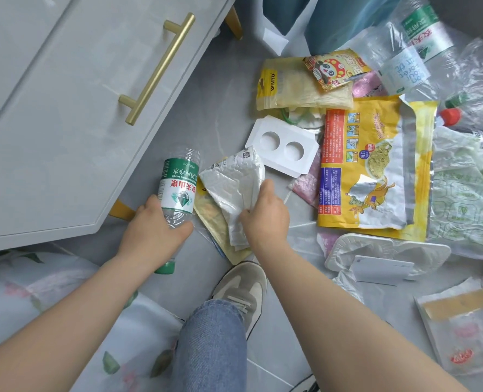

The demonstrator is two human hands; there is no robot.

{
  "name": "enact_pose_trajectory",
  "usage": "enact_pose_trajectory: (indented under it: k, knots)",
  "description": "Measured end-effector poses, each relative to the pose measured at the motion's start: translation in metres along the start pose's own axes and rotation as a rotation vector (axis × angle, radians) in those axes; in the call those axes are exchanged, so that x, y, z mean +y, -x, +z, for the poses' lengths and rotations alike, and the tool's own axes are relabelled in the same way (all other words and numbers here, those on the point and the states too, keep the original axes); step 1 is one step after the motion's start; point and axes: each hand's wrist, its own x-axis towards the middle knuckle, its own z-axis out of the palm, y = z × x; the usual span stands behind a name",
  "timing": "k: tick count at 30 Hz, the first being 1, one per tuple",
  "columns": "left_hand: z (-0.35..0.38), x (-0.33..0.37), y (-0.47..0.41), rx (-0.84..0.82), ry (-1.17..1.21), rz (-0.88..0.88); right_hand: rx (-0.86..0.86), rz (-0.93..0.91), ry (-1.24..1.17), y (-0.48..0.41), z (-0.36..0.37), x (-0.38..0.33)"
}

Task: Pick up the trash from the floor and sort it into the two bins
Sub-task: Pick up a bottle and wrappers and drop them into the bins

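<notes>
My left hand (154,226) grips a clear plastic water bottle (178,185) with a green and white label, its green cap pointing toward me. My right hand (265,213) pinches a crumpled silver foil wrapper (231,185) that lies over a yellow pouch (217,230) on the grey floor. Further right lie a white card insert with two round holes (282,147), a large yellow foil bag (376,165), a yellow zip bag (299,86) and a small panda snack packet (333,69). No bin is clearly in view.
A grey cabinet with a brass handle (156,67) fills the upper left. More bottles (412,52), clear plastic bags (466,193), a white moulded tray (387,253) and a clear packet (466,326) crowd the right. My shoe (243,292) and jeans knee are below, floral fabric (65,306) at lower left.
</notes>
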Motion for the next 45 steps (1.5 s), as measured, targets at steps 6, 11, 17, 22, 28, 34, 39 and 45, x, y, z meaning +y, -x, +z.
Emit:
enact_pose_trajectory:
  k: [6,11,17,22,28,34,39,45]
  knots:
    - [-0.024,0.015,-0.005,-0.001,0.026,-0.004,-0.091,0.08,-0.044,-0.016,-0.027,-0.025]
    - [-0.031,0.016,-0.008,0.004,0.037,0.0,-0.137,0.109,-0.133,-0.02,-0.034,-0.028]
    - [-0.033,0.016,-0.008,0.015,0.039,-0.002,-0.13,0.115,-0.269,-0.026,-0.056,-0.007]
    - [-0.033,0.027,-0.003,0.005,0.048,0.019,-0.133,0.127,-0.358,-0.03,-0.083,0.007]
    - [-0.038,0.048,0.009,-0.021,0.053,0.061,-0.091,0.141,-0.387,-0.018,-0.111,0.026]
    - [-0.051,0.099,0.019,-0.06,0.102,0.084,0.003,0.177,-0.458,-0.008,-0.161,0.036]
    - [-0.092,0.163,0.058,-0.129,0.134,0.118,0.11,0.258,-0.469,0.036,-0.236,0.041]
    - [-0.199,0.249,0.137,-0.171,0.088,0.245,0.288,0.356,-0.548,0.105,-0.369,0.004]
